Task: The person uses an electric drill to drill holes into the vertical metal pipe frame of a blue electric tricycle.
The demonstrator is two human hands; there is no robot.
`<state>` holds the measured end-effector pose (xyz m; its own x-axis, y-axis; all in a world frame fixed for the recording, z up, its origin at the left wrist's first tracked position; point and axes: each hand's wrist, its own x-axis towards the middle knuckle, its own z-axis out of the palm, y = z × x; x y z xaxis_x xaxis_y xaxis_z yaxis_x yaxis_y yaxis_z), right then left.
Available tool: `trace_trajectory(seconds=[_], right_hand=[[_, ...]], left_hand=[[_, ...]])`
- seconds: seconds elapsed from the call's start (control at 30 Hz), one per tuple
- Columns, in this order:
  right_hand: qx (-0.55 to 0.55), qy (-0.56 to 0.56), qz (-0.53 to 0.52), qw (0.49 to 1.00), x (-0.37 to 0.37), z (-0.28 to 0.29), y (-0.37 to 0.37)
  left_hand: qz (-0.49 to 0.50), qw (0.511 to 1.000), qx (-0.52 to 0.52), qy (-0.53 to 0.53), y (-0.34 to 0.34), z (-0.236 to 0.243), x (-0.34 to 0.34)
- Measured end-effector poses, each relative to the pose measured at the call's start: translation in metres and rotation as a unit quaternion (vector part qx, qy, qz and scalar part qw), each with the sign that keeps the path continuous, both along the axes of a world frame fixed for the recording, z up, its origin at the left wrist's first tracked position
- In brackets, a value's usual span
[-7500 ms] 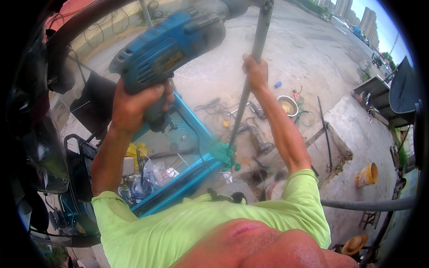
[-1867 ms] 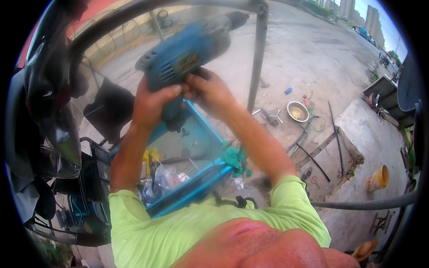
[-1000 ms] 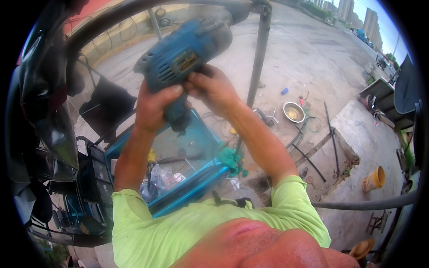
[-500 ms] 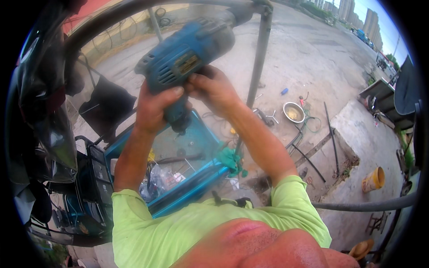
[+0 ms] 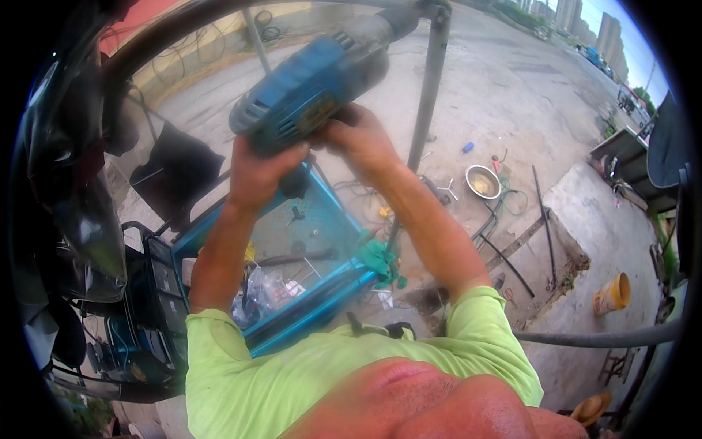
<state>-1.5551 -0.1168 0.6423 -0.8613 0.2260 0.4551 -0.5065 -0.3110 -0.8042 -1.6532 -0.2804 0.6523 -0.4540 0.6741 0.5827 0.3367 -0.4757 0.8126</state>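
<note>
A blue corded-style power drill (image 5: 307,88) with a grey front end is held up before me, its body tilted toward the upper right. Its nose reaches close to the top corner of a metal pipe frame (image 5: 430,80); whether it touches cannot be told. My left hand (image 5: 259,172) is wrapped round the handle, its thumb lying across it. My right hand (image 5: 360,143) grips the underside of the body, its fingertips partly hidden. Below the drill lies a blue open cargo bed (image 5: 300,234) with plastic bags (image 5: 265,294) and a dark bar in it.
A green cloth (image 5: 376,262) is tied at the bed's corner. On the concrete to the right lie a metal bowl (image 5: 482,181), cables and dark rods (image 5: 545,227). Farther right stands a yellow bucket (image 5: 613,295). A black seat-like panel (image 5: 175,172) hangs at the left.
The drill has rolled in my hands and shifted slightly right, so its label side now faces lower. Both hands have kept their hold and turned with it.
</note>
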Motion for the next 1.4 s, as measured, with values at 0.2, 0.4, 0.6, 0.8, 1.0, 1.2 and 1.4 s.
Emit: trace_trajectory(seconds=[0.2,0.4,0.6,0.8,1.0,1.2,1.4], right_hand=[[0.091,-0.034,-0.088,0.991,0.009,0.010,-0.004],[0.046,0.022,-0.003,0.999,-0.002,-0.002,0.012],[0.020,0.043,0.007,0.999,-0.015,0.004,0.025],[0.000,0.041,-0.018,0.999,-0.014,0.019,0.016],[0.026,0.019,-0.091,0.995,-0.007,0.029,0.008],[0.035,-0.021,-0.117,0.992,0.003,0.038,0.004],[0.032,-0.004,-0.065,0.997,0.005,0.034,0.011]], left_hand=[[0.035,0.998,0.028,0.038,0.004,-0.009,-0.007],[0.028,0.996,0.007,0.084,0.004,-0.004,-0.013],[-0.017,0.997,0.025,0.071,0.006,-0.002,-0.019],[-0.057,0.997,-0.022,-0.036,-0.001,0.012,-0.016],[-0.140,0.984,-0.023,-0.107,-0.004,0.018,-0.008],[-0.132,0.980,-0.022,-0.145,-0.006,0.019,0.003],[-0.098,0.990,-0.023,-0.102,-0.005,0.015,0.014]])
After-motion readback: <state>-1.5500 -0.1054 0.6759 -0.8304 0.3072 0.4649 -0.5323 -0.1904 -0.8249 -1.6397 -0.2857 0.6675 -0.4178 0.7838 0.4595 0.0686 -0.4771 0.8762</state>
